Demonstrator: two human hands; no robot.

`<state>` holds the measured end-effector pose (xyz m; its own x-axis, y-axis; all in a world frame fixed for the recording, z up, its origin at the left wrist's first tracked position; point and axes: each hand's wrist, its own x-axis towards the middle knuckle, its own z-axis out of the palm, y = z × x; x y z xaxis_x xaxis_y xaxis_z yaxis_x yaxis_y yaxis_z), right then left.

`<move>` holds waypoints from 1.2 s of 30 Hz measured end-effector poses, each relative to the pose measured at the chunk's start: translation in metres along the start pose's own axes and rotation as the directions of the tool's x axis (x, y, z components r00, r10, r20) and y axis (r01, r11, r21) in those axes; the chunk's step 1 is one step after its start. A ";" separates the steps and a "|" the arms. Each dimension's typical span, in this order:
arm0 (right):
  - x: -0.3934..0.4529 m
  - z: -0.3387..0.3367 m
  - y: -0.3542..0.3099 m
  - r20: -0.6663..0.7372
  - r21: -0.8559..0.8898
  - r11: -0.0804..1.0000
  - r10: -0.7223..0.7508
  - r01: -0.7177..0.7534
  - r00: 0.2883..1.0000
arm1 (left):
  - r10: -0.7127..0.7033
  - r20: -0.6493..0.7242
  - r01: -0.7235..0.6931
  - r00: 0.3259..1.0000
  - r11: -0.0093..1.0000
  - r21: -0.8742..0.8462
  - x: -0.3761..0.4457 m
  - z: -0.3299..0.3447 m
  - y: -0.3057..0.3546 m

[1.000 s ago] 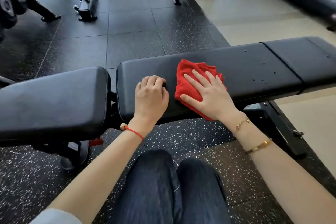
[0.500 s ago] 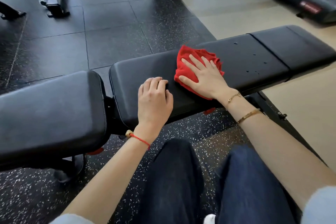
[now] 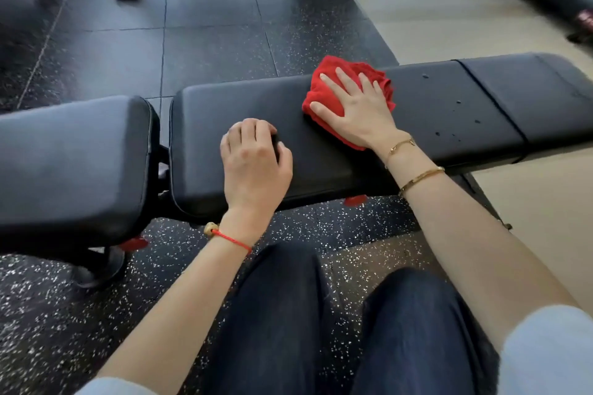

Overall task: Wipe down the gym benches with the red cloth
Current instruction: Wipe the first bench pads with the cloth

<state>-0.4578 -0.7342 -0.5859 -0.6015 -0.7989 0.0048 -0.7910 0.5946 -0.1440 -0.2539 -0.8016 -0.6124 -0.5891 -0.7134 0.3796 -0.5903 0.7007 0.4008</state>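
Right hand (image 3: pixel 362 112) lay flat with fingers spread and straight, pressing the red cloth (image 3: pixel 333 86) onto the long black pad of the worktop (image 3: pixel 433 112); nothing was curled round the cloth, so the grip was fully open on top of it. Cloth sat bunched on the pad's upper surface, toward the far edge, with a corner showing under the wrist. Left hand (image 3: pixel 253 160) rested on the same pad, nearer the seat pad (image 3: pixel 73 163), fingers curled under into a loose fist holding nothing. Droplets (image 3: pixel 455 119) dotted the pad to the right of the cloth. Speckled rubber floor (image 3: pixel 96 314) lay below.
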 end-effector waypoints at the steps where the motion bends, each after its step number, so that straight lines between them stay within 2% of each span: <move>1: -0.005 0.002 0.000 0.002 0.001 0.999 -0.050 0.050 0.999 | -0.004 -0.011 0.004 1.000 1.000 -0.007 -0.001 0.001 0.000; 4: -0.025 0.003 0.007 -0.006 0.017 0.977 -0.214 0.214 0.977 | 0.006 -0.041 -0.006 0.999 1.000 0.001 -0.004 0.002 0.001; 7: -0.046 0.001 0.027 -0.045 0.029 0.950 -0.310 0.311 0.950 | 0.014 -0.062 -0.013 0.998 1.000 0.014 -0.005 0.002 0.003; 10: -0.047 -0.005 0.061 -0.054 0.064 0.959 -0.271 0.275 0.961 | 0.011 -0.047 -0.009 0.999 0.999 0.050 -0.005 0.001 0.007; 14: -0.009 -0.011 0.075 0.020 0.032 0.989 -0.147 0.146 0.989 | -0.003 -0.027 0.006 1.000 0.995 0.100 -0.003 -0.001 0.012; 17: 0.007 -0.006 0.049 0.035 0.014 0.979 -0.201 0.201 0.979 | -0.012 -0.034 0.015 0.999 0.994 0.108 0.000 -0.003 0.012; 20: -0.008 0.000 0.031 0.036 0.040 0.943 -0.331 0.330 0.943 | -0.023 -0.032 0.026 0.999 0.992 0.120 -0.001 -0.004 0.016; 24: -0.032 -0.001 0.046 0.003 0.068 0.895 -0.442 0.441 0.897 | -0.034 -0.032 0.038 0.999 0.990 0.135 -0.002 -0.006 0.018; 29: -0.039 -0.009 0.087 -0.011 0.059 0.903 -0.425 0.425 0.905 | -0.012 -0.030 0.016 0.999 0.989 0.149 -0.003 -0.004 0.022; 33: -0.031 -0.019 0.084 -0.034 -0.120 0.885 -0.456 0.449 0.890 | -0.016 0.010 0.014 1.000 0.980 0.197 -0.001 -0.001 0.026; 36: -0.036 -0.013 0.070 0.010 -0.043 0.891 -0.451 0.451 0.892 | -0.090 -0.020 0.092 0.996 0.985 0.143 0.002 0.002 0.032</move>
<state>-0.4934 -0.6628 -0.5836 -0.1789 -0.9821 0.0591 -0.9812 0.1737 -0.0836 -0.2752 -0.7808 -0.6009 -0.5224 -0.7735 0.3590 -0.7146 0.6268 0.3106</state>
